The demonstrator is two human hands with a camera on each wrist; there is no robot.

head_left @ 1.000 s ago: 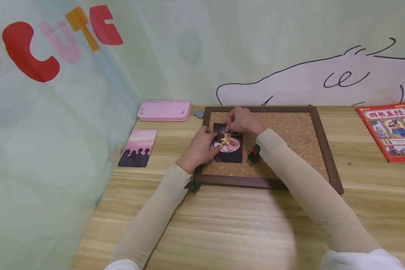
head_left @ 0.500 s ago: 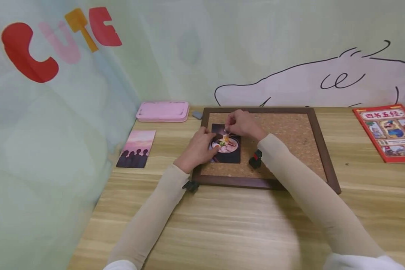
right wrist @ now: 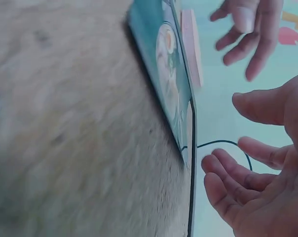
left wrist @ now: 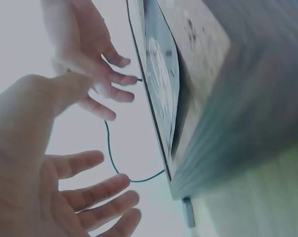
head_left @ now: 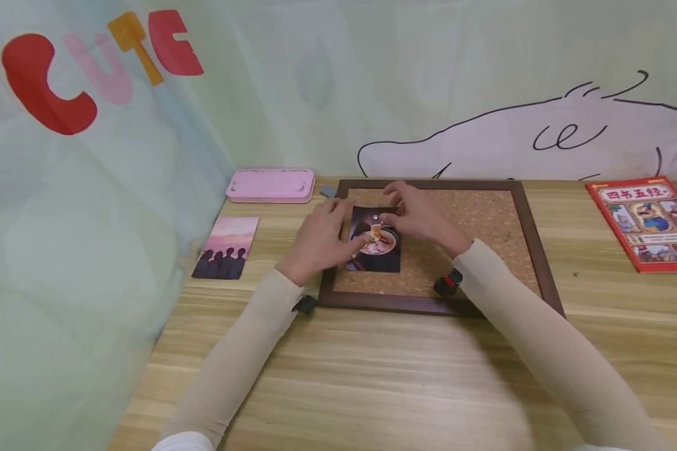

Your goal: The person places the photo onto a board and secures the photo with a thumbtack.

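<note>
A photo of a bowl of food (head_left: pixel 388 262) lies on the left part of a dark-framed corkboard (head_left: pixel 462 213). Near its top edge sits a small shiny pushpin (head_left: pixel 375 217). My left hand (head_left: pixel 320 243) is spread over the photo's left side, with the thumb above the picture. At its upper right, my right hand (head_left: pixel 420 216) has loosely bent fingers beside the pin. Both wrist views show the hands raised off the board, the left hand (left wrist: pixel 85 192) and the right hand (right wrist: pixel 272 182) holding nothing. The photo (right wrist: pixel 161 64) stands slightly off the cork at one edge.
A sunset photo with silhouettes (head_left: pixel 225 247) lies on the table to the left. Behind it are a pink pencil case (head_left: pixel 271 185) and a small grey piece (head_left: pixel 328 190) by the frame's corner. At the right lies a red-covered book (head_left: pixel 645 222). Printed cloth walls close off the back and left.
My right hand's fingers have let go of the pushpin, which now shows at the photo's top, and moved slightly right. The left hand has lifted and shifted a little to the left.
</note>
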